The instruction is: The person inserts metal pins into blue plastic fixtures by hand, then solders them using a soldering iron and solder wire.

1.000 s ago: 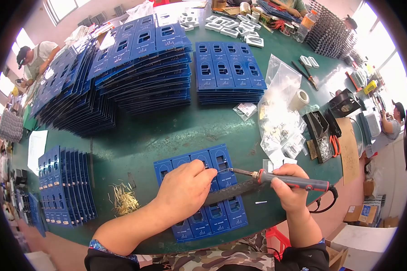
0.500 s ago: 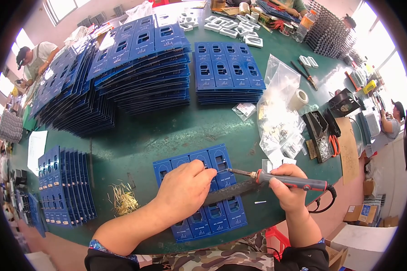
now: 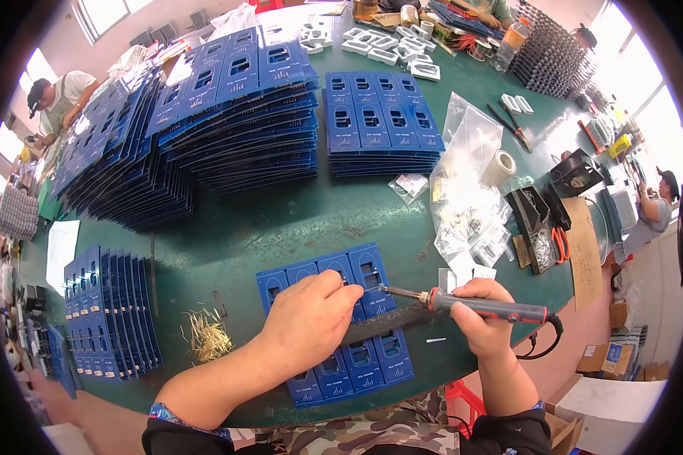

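A panel of blue circuit boards [image 3: 368, 376] lies flat on the table in front of me, with a dark flat strip [image 3: 387, 321] across its middle. My left hand [image 3: 311, 315] rests over the panel, its fingers closed in a pinch near the upper right board. Whatever is between those fingers is hidden. In my right hand [image 3: 484, 318] is a soldering iron [image 3: 501, 309] with a grey and red handle, pointing left. Its tip is at the upper right board, close to my left fingertips; whether it touches cannot be made out.
Tall stacks of blue panels [image 3: 243, 144] stand at the back left, a lower stack [image 3: 383, 114] behind the work. Thin brass-coloured pins [image 3: 207, 336] lie at left, beside upright panels [image 3: 106, 315]. Clear bags [image 3: 470, 197], a black tray [image 3: 535, 227] and orange-handled scissors [image 3: 561, 244] are at right.
Little differs: the soldering iron's handle has dipped very slightly. My left hand and the panel stay in place.
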Motion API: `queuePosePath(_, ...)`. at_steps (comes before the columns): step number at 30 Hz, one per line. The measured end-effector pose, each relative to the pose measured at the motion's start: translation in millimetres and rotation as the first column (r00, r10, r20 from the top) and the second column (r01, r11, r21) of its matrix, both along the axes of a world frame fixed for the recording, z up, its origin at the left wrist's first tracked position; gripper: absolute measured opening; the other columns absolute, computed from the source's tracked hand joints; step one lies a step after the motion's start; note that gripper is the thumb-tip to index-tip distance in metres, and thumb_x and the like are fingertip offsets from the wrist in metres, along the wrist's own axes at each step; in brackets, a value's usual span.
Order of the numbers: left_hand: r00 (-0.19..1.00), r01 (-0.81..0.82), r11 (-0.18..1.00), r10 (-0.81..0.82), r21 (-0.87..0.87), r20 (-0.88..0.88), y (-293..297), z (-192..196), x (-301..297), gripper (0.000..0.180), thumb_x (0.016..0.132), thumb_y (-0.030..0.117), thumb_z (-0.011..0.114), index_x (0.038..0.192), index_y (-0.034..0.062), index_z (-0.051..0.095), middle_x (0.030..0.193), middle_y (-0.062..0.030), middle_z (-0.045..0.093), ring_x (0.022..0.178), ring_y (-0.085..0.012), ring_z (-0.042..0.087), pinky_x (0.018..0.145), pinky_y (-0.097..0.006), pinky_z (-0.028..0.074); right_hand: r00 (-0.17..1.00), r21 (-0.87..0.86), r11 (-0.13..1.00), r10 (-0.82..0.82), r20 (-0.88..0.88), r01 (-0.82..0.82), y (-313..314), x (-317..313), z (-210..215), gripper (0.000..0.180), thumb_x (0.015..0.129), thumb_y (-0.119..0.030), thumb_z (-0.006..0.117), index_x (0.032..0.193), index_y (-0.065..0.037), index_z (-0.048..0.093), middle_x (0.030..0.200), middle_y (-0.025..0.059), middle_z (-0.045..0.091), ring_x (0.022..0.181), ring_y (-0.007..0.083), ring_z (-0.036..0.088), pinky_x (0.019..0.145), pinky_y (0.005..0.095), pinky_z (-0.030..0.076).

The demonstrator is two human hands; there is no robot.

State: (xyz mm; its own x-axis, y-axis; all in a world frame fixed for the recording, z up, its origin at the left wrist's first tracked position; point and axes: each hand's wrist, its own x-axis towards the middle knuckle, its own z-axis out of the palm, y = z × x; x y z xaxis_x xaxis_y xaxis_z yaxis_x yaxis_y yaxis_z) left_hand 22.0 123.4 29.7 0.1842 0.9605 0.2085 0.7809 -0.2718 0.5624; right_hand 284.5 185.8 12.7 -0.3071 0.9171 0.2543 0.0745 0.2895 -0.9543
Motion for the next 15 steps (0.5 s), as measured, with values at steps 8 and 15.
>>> queuePosePath(8,1.000,0.001,1.000,0.000,0.022,-0.023,0.9,-1.7,0.2,0.016,0.082,0.008,0.067,0.099,0.0059,0.068,0.081,-0.0081,0.057,0.074,-0.0287,0.061,0.062,-0.039,0.050,1.000,-0.002,1.000,0.008,0.015,-0.008,-0.3,1.3,1.2,0.015,0.077,-0.007,0.074,0.087,0.002,0.067,0.070,0.0061,0.064,0.060,0.0113,0.056,0.055,0.0255,0.042)
queuePosePath(15,1.000,-0.011,0.999,0.011,0.036,-0.017,0.6,0.8,0.4,0.015,0.083,0.007,0.067,0.098,0.0059,0.068,0.081,-0.0085,0.057,0.073,-0.0290,0.061,0.062,-0.039,0.050,1.000,-0.002,1.000,-0.012,-0.025,0.012,0.7,5.3,-0.4,0.016,0.078,-0.006,0.072,0.089,0.003,0.066,0.073,0.0063,0.064,0.063,0.0096,0.055,0.056,0.0246,0.042)
